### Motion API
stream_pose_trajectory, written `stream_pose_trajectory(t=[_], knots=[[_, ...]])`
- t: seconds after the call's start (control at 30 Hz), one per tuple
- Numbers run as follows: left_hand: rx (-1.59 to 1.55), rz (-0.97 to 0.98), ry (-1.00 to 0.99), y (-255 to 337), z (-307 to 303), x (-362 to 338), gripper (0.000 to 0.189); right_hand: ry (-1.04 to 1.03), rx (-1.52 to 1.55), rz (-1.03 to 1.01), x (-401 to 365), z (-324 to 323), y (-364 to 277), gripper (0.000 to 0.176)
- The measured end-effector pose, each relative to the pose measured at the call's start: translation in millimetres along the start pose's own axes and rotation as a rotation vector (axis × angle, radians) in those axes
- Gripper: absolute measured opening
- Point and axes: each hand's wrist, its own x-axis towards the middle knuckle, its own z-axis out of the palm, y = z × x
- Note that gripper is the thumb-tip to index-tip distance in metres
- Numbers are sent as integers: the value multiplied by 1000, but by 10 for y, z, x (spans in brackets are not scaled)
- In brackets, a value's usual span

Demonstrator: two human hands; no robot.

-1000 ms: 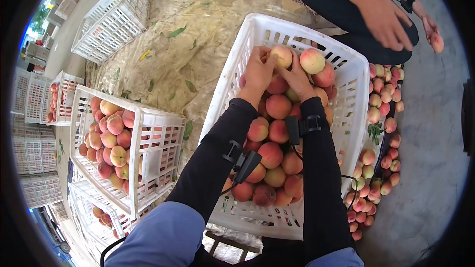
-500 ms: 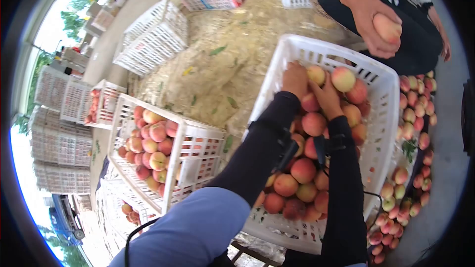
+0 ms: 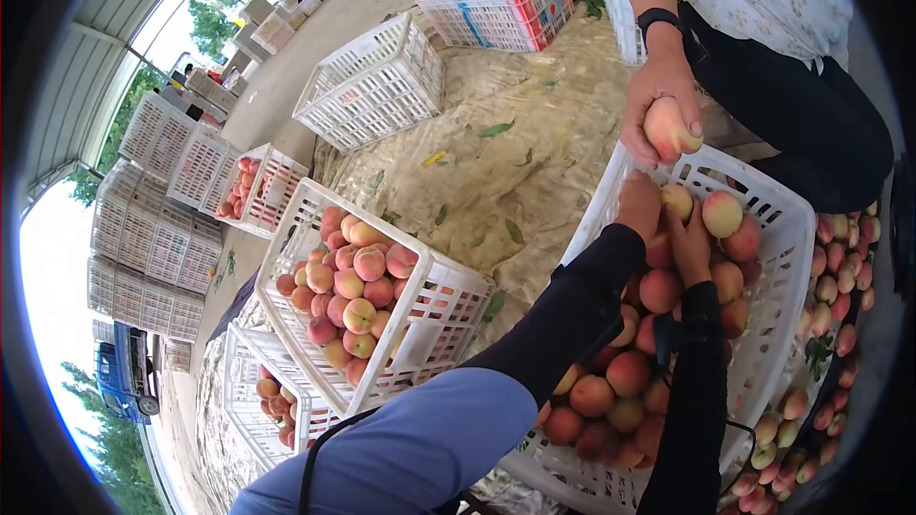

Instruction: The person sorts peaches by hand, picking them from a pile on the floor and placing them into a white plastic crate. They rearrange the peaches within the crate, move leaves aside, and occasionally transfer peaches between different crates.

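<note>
My left hand (image 3: 640, 202) is closed at the far left corner of a white plastic crate (image 3: 778, 362), its fingers curled downward and whatever they grip hidden. Beside it, my right hand (image 3: 691, 246) reaches into the same crate, thumb and fingers around the near side of a yellowish peach (image 3: 677, 201). A yellow-red peach (image 3: 722, 214) lies just right of those fingers. Red peaches (image 3: 660, 290) fill the crate below and between my forearms. Just beyond the crate's far corner, another person's hand (image 3: 662, 95) holds a peach (image 3: 672, 128).
Left stands a crate heaped with peaches (image 3: 358, 315). A white crate (image 3: 372, 86) rests on the plastic sheet (image 3: 534, 133), with stacked crates (image 3: 487, 0) behind. Loose peaches (image 3: 840, 267) lie along the right. The other person's dark-clad knee (image 3: 811, 167) is beside the far rim.
The view has swung, so everything sits further right and lower. The other person's hand has come down and left with its peach, close to my left hand. My hands stay in the crate.
</note>
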Motion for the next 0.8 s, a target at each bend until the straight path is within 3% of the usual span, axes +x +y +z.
stream_pose_trajectory(t=[0.2,0.3,0.5,0.53,0.67,0.8], knots=[[194,-4,-117,58,-17,24,14,34,-72,-40,-14,-24,-44,57],[209,37,-119,56,-144,-17,15,30,-141,63,12,-10,-55,57],[298,92,-198,58,-189,-39,21,66,-100,35,-6,38,-37,56],[311,108,-232,44,-152,-17,22,115,-76,-42,1,60,-1,56],[312,129,-162,51,-206,-6,30,175,-82,-222,39,73,111,61],[318,183,-77,-1,-247,-6,27,153,-69,-172,-10,47,40,57]])
